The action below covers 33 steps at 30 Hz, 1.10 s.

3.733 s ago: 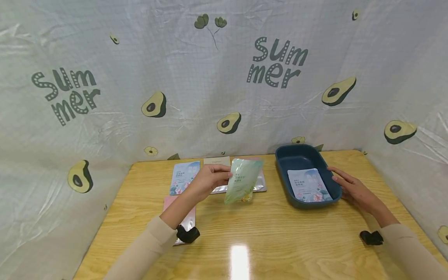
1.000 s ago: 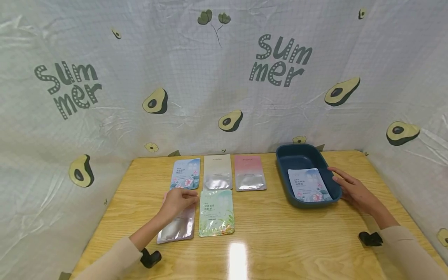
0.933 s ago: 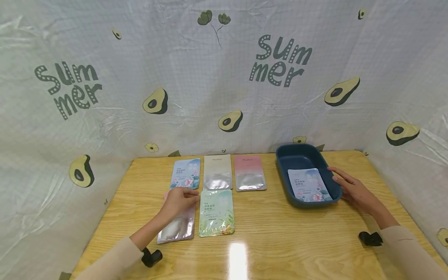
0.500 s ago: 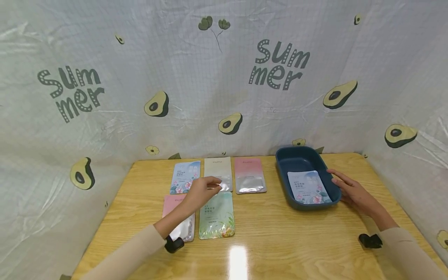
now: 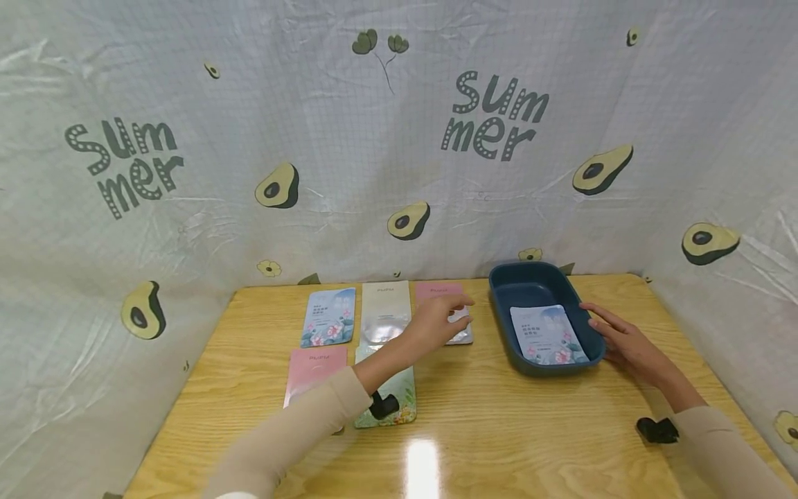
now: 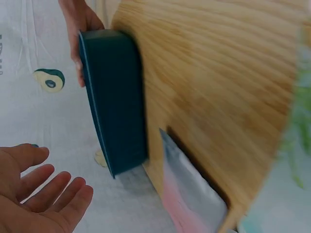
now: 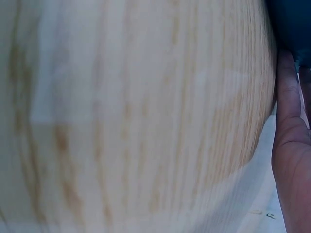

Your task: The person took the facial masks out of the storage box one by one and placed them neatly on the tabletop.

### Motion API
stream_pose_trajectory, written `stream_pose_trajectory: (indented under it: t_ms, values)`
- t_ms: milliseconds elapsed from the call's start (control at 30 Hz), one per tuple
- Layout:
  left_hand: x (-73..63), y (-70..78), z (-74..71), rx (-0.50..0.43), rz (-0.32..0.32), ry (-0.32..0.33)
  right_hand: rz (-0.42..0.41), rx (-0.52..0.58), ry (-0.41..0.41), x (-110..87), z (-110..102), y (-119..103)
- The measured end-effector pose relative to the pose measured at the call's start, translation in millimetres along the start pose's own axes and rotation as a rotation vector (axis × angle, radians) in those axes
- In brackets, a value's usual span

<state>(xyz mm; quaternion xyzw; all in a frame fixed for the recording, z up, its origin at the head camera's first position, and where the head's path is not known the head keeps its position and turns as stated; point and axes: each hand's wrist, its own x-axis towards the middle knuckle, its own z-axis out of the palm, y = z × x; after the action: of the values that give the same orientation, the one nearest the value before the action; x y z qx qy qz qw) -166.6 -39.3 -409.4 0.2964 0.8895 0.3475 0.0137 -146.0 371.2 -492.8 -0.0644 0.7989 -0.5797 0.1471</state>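
My left hand (image 5: 434, 324) is held above a pink and silver sachet (image 5: 444, 288), partly hiding it. Its fingers are spread and loosely bent, with nothing between them. A light green floral sachet (image 5: 401, 388) lies in the front row, partly under the left forearm. My right hand (image 5: 636, 350) touches the right side of the dark blue bin (image 5: 531, 272); the right wrist view has its fingers (image 7: 287, 92) straight along the bin's wall. Inside the bin lies a pale blue lotus-print sachet (image 5: 547, 334).
Another blue lotus sachet (image 5: 328, 317) and a cream and silver sachet (image 5: 385, 305) lie along the table's back edge. A pink sachet (image 5: 318, 364) is at front left, partly covered by my sleeve. A printed curtain (image 5: 349, 138) rises behind the wooden table (image 5: 499, 430).
My left hand carried the green sachet from near the bin, laid it beside the front pink one, let go, then moved right, over the back pink sachet. The right hand stayed at the bin.
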Motion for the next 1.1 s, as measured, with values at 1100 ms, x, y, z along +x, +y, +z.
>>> stream_pose_trajectory:
  t_ms: [1100]
  values:
    - [139.1, 59.6, 82.5, 0.074, -0.203, -0.187, 0.02, 0.015, -0.013, 3.7, -4, 6]
